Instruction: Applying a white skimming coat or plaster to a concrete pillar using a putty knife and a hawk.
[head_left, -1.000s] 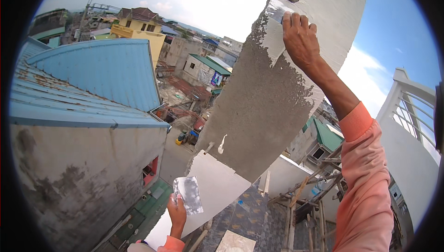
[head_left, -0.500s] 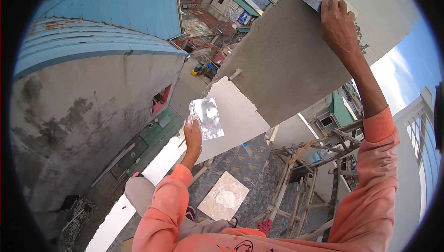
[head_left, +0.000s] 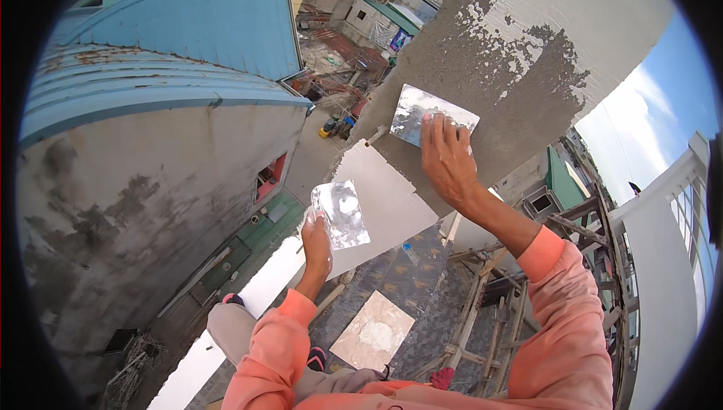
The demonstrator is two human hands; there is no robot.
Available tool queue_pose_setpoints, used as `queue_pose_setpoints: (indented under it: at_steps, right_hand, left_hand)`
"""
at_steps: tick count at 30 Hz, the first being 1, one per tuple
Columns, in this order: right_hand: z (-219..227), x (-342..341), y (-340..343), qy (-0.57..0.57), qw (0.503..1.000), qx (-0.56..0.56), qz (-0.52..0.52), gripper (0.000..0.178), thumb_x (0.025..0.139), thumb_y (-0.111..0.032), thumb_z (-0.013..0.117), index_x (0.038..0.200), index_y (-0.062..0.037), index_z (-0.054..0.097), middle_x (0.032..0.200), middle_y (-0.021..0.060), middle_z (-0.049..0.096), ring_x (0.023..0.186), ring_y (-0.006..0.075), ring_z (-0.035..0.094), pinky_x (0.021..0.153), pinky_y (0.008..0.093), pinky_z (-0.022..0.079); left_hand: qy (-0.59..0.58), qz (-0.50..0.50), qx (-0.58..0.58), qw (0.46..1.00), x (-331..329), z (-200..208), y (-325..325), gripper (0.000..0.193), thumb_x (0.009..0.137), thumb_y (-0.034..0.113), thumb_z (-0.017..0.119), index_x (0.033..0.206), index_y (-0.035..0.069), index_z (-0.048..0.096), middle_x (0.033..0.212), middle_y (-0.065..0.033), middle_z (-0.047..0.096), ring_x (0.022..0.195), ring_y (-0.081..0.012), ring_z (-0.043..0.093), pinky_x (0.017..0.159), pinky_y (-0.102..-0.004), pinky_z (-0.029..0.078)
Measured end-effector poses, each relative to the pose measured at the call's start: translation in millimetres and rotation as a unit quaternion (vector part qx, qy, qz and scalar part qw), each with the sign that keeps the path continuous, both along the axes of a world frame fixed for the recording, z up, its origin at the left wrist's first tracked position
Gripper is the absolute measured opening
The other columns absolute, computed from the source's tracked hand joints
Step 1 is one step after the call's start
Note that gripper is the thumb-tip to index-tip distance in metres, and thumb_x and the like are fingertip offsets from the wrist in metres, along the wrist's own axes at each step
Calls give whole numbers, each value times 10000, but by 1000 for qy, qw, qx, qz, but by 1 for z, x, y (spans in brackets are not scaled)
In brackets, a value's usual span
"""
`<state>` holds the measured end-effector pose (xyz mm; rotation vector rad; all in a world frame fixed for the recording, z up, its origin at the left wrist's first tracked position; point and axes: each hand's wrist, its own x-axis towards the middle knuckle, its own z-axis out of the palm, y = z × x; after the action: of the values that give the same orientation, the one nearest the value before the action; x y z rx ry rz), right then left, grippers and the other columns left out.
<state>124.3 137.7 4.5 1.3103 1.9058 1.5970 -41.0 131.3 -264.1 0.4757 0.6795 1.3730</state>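
My right hand (head_left: pixel 448 158) grips a flat rectangular metal putty blade (head_left: pixel 422 109), fingers bent over its edge. The blade lies against the bare grey lower part of a cement wall face (head_left: pixel 482 128). Higher up, a pale smooth coat (head_left: pixel 595 3) covers that face, its lower border ragged and patchy. My left hand (head_left: pixel 318 248) pinches a second shiny metal blade (head_left: pixel 343 214) by its left side, thumb on top. This one is held away from the grey face, in front of a white-coated wall section (head_left: pixel 384 184); whether any putty sits on it is hard to tell among the reflections.
Below, a beige tile with a white heap (head_left: pixel 374 331) rests on the dark patterned floor (head_left: pixel 410 267). Wooden scaffolding (head_left: pixel 482 312) stands to the right, near a white railing (head_left: pixel 663 237). Left of the white ledge (head_left: pixel 181 372) is a drop beside a stained neighbouring building (head_left: pixel 151 199).
My right hand has brought its blade down and leftward from the wall's upper part. The patchy coat edge there is now uncovered. My left hand still holds its blade, slightly lower in view.
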Motion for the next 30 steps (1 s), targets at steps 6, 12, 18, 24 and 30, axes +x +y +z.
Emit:
queue_pose_setpoints:
  at_steps: [6,12,18,24,30]
  right_hand:
    - [29,-19,-49,577,777,-199,151,358,867,-20,475,1216,36,537,988,129,556,953,205,535,796,341,426]
    - [27,1,-78,885,367,-274,84,242,954,-105,444,1104,17,588,807,9,555,783,71,469,771,229,402]
    - [12,-9,-125,681,643,-194,291,345,935,-15,411,1264,14,510,1116,136,589,973,165,548,871,261,418]
    - [18,7,-127,589,613,-276,448,668,743,117,483,1394,4,384,1388,221,458,1267,391,455,1076,452,336]
    - [25,23,-144,514,636,-329,471,862,607,142,532,1434,10,324,1452,225,375,1320,405,396,1103,507,306]
  left_hand:
    - [-98,-54,-20,994,-6,53,-22,201,1012,132,418,1126,8,528,1023,-56,590,903,-140,600,829,-304,500]
    - [-109,-113,-61,986,-9,116,-51,239,1012,139,414,1172,-1,523,1078,-75,618,933,-170,647,837,-335,535]
    - [-98,-144,-105,979,-11,159,-71,270,1006,183,420,1175,-2,520,1091,-109,620,939,-227,664,825,-410,555]
    - [-141,-183,-138,963,3,210,-98,280,972,156,479,1206,7,520,1110,-120,637,957,-230,661,849,-380,553]
    - [-116,-233,-116,959,6,228,-114,258,978,149,489,1219,65,525,1118,-98,632,974,-212,658,846,-373,561]
